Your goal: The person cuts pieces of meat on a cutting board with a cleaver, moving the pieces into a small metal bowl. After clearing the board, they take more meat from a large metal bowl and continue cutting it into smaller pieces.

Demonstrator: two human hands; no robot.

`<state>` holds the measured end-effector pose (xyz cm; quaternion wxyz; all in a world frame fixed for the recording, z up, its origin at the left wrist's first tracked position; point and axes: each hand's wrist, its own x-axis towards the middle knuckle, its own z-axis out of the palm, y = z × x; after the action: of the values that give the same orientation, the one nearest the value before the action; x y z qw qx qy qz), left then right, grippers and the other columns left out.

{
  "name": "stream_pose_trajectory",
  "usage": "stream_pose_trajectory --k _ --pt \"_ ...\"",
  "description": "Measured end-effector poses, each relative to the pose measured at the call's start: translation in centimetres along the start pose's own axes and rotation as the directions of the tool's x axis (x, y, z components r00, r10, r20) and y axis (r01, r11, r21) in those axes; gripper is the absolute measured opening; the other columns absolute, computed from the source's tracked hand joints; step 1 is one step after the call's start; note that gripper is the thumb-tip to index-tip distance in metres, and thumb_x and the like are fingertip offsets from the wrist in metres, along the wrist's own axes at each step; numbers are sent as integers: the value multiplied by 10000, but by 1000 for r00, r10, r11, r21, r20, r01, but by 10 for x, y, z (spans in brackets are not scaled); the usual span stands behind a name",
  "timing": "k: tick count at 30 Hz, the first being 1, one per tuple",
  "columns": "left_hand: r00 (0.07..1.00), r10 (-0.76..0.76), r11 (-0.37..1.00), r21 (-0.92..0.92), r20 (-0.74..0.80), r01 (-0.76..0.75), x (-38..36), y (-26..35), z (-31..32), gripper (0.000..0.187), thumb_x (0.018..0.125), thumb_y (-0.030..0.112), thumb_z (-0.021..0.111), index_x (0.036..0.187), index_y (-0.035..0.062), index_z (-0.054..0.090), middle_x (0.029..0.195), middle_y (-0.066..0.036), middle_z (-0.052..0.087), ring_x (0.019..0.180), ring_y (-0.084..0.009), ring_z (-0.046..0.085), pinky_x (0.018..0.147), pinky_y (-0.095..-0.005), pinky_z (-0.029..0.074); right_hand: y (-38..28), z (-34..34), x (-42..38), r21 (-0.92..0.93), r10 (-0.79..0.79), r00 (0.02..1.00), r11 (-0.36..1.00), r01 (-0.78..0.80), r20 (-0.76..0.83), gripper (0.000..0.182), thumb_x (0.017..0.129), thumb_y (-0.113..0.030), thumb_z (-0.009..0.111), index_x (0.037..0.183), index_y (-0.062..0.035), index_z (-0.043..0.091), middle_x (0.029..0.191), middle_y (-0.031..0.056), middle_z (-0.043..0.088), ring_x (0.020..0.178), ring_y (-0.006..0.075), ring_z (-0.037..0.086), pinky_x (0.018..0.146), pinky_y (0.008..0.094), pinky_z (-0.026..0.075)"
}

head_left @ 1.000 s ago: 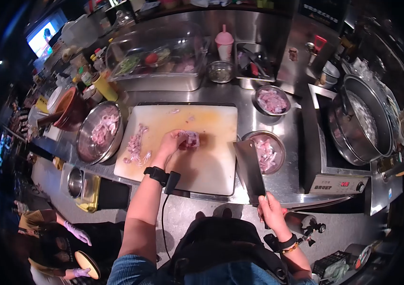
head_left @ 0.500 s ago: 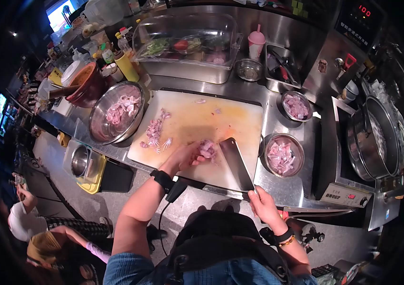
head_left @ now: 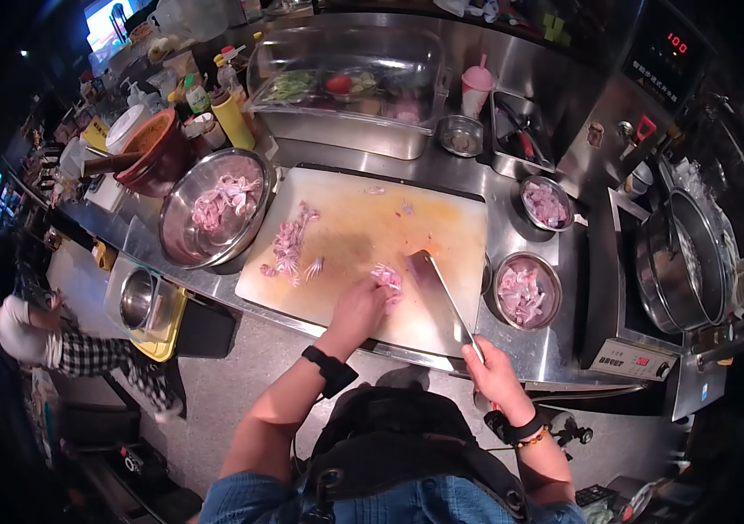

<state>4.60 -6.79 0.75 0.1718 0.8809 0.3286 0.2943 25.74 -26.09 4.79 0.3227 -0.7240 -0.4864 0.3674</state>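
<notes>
My left hand (head_left: 359, 312) has its fingers closed on a piece of raw pink meat (head_left: 387, 279) on the white cutting board (head_left: 346, 196). In my right hand (head_left: 491, 374) is the handle of a cleaver (head_left: 444, 295). Its blade stands nearly edge-on over the board's right part, a short way right of the meat. A row of small chopped meat pieces (head_left: 288, 245) lies on the board's left side, with a few scraps near the far edge.
Left of the board is a large steel bowl (head_left: 181, 236) of meat; on its right are two smaller meat bowls (head_left: 555, 314) (head_left: 527, 214). A clear-lidded container (head_left: 346, 131) stands behind. At far right sits a large pot (head_left: 656, 293). Another person (head_left: 27, 332) is at lower left.
My left hand has turned from palm-up to knuckles-up over the meat. The cleaver blade has rolled from showing its broad face to nearly edge-on. The people at lower left have shifted.
</notes>
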Motion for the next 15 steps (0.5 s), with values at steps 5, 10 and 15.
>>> stream_pose_trajectory --k 5,10,15 --pt "993 -106 990 85 -52 110 -26 -11 -15 135 759 157 720 888 119 717 890 -86 612 799 -295 634 652 -397 521 -43 -9 26 -228 -155 984 958 171 87 318 956 -360 562 1074 -71 625 780 217 655 792 404 650 671 462 502" --pt "982 -155 984 73 -104 163 -36 -19 -13 108 746 112 706 855 107 701 867 -89 599 784 -299 627 645 -407 516 -43 1 56 -362 -222 958 891 275 181 332 971 -357 540 1069 -47 610 778 230 632 776 425 624 660 452 484" --pt "965 -219 968 91 -146 233 -42 -24 -3 148 748 56 682 883 113 703 892 -88 622 779 -301 635 651 -398 514 -29 0 72 -205 42 985 979 -8 165 395 990 -405 503 1058 -29 608 747 221 626 714 395 612 658 443 480"
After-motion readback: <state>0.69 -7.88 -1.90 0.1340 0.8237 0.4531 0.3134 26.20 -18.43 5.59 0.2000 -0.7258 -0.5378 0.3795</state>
